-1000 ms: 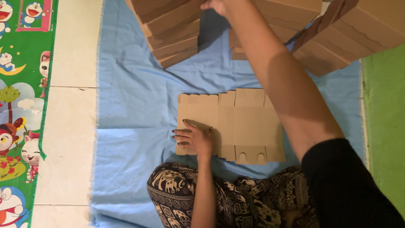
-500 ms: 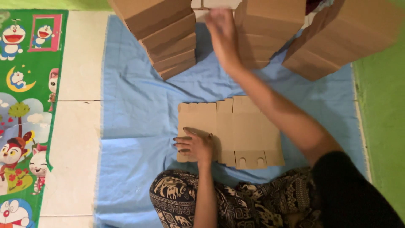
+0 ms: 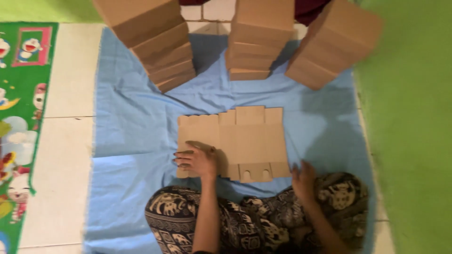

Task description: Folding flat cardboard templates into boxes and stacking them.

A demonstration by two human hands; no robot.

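Starting at your far left, a green cartoon-printed play mat (image 3: 21, 117) borders pale floor tiles (image 3: 61, 141), and next to those spreads the light blue cloth (image 3: 132, 122) you sit on. At the cloth's far edge stand three stacks of folded cardboard boxes: the left stack (image 3: 150, 42) leans, the middle stack (image 3: 261, 37) stands straighter, and the right stack (image 3: 332, 44) tilts toward the green mat (image 3: 409, 127) beyond it. In the cloth's middle lies a flat, unfolded cardboard box blank (image 3: 240, 141), its slotted tabs toward you. Your left hand (image 3: 197, 160) presses flat on the blank's near left part, fingers spread, gripping nothing. Your right hand (image 3: 303, 178) sits just off the blank's near right corner, fingers loosely parted and empty, above your leg in the elephant-patterned trousers (image 3: 254, 216). The two hands are well apart.
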